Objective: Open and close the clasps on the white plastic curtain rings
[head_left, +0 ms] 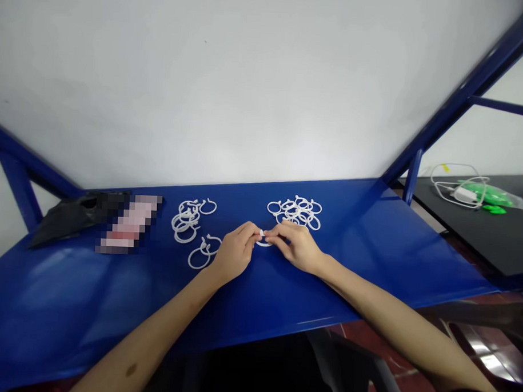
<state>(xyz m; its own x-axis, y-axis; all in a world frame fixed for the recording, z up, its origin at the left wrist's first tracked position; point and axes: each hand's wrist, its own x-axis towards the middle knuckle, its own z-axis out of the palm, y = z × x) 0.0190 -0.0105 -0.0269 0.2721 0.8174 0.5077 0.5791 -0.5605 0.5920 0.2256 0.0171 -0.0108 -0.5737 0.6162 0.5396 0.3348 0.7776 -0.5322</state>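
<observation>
My left hand (232,251) and my right hand (296,245) meet over the middle of the blue shelf (371,251). Both pinch one white plastic ring (263,239) between their fingertips; most of the ring is hidden by the fingers. A heap of several white rings (296,212) lies just behind my right hand. Another group of white rings (187,219) lies to the left of my left hand, with two more rings (204,252) close beside that hand.
A black bag (74,213) and a blurred-out object (129,223) lie at the shelf's left end. Blue frame struts (462,94) rise at both sides. On a dark table to the right lie a white cable (457,185) and green items (491,197).
</observation>
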